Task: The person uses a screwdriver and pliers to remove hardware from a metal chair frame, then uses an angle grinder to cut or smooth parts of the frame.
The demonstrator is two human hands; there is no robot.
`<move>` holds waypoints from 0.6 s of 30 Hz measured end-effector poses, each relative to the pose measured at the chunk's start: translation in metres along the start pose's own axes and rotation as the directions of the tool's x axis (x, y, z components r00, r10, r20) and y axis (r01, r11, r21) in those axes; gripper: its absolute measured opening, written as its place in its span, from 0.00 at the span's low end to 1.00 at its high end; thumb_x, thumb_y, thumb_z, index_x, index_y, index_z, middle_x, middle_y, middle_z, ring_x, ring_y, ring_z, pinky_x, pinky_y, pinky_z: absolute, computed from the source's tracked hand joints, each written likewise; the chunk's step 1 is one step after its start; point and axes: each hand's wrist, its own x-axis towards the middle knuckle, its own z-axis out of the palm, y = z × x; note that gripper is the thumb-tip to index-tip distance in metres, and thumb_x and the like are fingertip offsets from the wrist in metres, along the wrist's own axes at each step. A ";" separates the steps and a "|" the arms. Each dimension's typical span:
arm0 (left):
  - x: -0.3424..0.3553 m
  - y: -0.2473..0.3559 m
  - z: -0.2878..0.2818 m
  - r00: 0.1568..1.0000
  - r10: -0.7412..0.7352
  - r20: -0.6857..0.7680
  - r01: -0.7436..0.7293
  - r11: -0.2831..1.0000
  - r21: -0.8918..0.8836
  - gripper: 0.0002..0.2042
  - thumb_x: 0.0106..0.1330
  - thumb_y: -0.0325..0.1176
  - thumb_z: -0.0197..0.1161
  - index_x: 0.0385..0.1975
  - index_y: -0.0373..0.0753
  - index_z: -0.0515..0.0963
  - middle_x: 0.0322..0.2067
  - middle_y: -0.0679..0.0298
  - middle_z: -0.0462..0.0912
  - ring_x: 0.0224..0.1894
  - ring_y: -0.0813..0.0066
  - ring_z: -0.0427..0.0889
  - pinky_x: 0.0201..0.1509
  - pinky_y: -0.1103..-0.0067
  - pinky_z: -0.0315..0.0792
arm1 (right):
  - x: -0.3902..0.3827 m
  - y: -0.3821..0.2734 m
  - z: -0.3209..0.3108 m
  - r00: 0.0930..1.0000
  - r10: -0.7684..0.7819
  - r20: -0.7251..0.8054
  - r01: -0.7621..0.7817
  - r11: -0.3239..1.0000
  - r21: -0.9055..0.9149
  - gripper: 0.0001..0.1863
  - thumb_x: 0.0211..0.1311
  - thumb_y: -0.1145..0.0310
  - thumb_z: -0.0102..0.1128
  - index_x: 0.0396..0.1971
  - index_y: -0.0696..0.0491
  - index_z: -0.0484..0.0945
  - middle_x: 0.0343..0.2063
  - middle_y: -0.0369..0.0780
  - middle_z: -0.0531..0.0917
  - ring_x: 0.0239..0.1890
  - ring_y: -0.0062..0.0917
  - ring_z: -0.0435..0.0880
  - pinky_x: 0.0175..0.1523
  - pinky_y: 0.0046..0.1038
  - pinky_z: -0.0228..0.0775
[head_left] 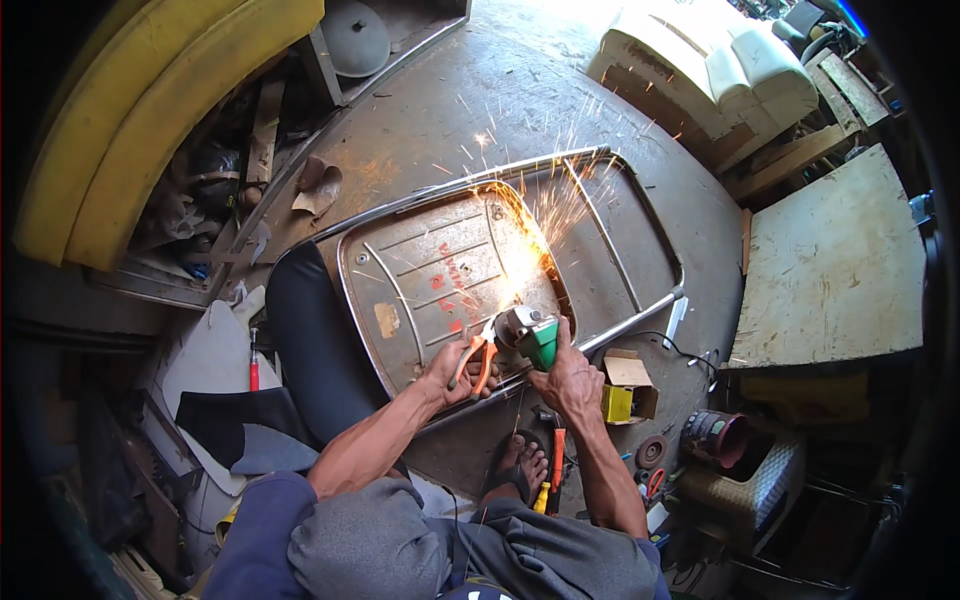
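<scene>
My left hand (455, 370) grips orange-handled pliers (476, 362) by the grinder's disc. My right hand (570, 375) is wrapped round a green angle grinder (535, 335), whose disc throws a bright spray of sparks (525, 255) up over a worn metal seat panel (400, 300) with ribs and red markings. What the pliers' jaws hold is lost in the glare. The panel lies inside a bent tubular steel frame (625, 250), with a black padded cushion (305, 345) along its left side.
Yellow foam pieces (110, 120) and cluttered shelving are at upper left. A white upholstered seat (750, 75) and pale board (830, 270) stand at right. An open cardboard box (630, 370), loose tools, a grinding disc (652, 450) and a can (710, 435) lie beside my sandalled foot (515, 465).
</scene>
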 end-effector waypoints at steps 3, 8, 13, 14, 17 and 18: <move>0.000 0.000 0.001 1.000 -0.002 -0.017 0.002 1.000 0.012 0.32 0.77 0.61 0.38 0.46 0.35 0.76 0.29 0.50 0.84 0.26 0.53 0.86 0.25 0.61 0.81 | 0.001 0.002 0.002 1.000 -0.004 0.003 0.004 1.000 -0.016 0.55 0.49 0.51 0.70 0.74 0.46 0.47 0.43 0.56 0.85 0.43 0.53 0.86 0.46 0.49 0.78; 0.002 0.000 -0.005 0.999 0.019 0.034 -0.019 1.000 0.002 0.31 0.77 0.60 0.39 0.46 0.35 0.76 0.29 0.50 0.84 0.26 0.53 0.86 0.25 0.61 0.82 | 0.001 0.000 0.001 1.000 -0.003 0.004 0.003 1.000 -0.015 0.55 0.49 0.52 0.70 0.75 0.46 0.46 0.43 0.56 0.85 0.43 0.53 0.86 0.47 0.48 0.77; -0.001 0.000 0.000 1.000 -0.003 -0.014 0.003 1.000 0.013 0.30 0.77 0.60 0.39 0.45 0.36 0.76 0.29 0.51 0.83 0.26 0.53 0.86 0.26 0.61 0.82 | 0.001 0.003 0.004 1.000 -0.009 -0.002 0.009 1.000 -0.009 0.56 0.49 0.52 0.69 0.75 0.45 0.46 0.43 0.56 0.85 0.43 0.53 0.86 0.47 0.48 0.77; -0.001 0.000 0.000 1.000 0.006 -0.015 -0.006 1.000 0.016 0.30 0.77 0.60 0.39 0.45 0.36 0.76 0.29 0.51 0.83 0.26 0.53 0.86 0.26 0.61 0.82 | 0.001 0.003 0.004 1.000 -0.015 -0.005 0.015 1.000 -0.005 0.56 0.49 0.52 0.69 0.75 0.45 0.46 0.43 0.56 0.85 0.43 0.53 0.86 0.47 0.48 0.77; 0.002 -0.002 0.002 0.999 0.020 -0.048 -0.020 1.000 -0.002 0.31 0.77 0.61 0.38 0.45 0.36 0.76 0.29 0.52 0.83 0.26 0.53 0.86 0.27 0.61 0.82 | 0.000 0.004 0.005 1.000 -0.020 -0.011 0.020 1.000 0.001 0.56 0.49 0.52 0.69 0.75 0.45 0.45 0.43 0.56 0.85 0.43 0.53 0.86 0.47 0.48 0.77; 0.001 -0.001 0.002 0.999 0.017 -0.036 -0.017 1.000 0.009 0.31 0.77 0.61 0.38 0.45 0.36 0.76 0.29 0.52 0.84 0.26 0.53 0.86 0.27 0.61 0.82 | 0.000 0.003 0.004 1.000 -0.011 -0.009 0.011 1.000 -0.002 0.56 0.49 0.52 0.69 0.75 0.45 0.45 0.43 0.56 0.85 0.43 0.53 0.86 0.47 0.48 0.77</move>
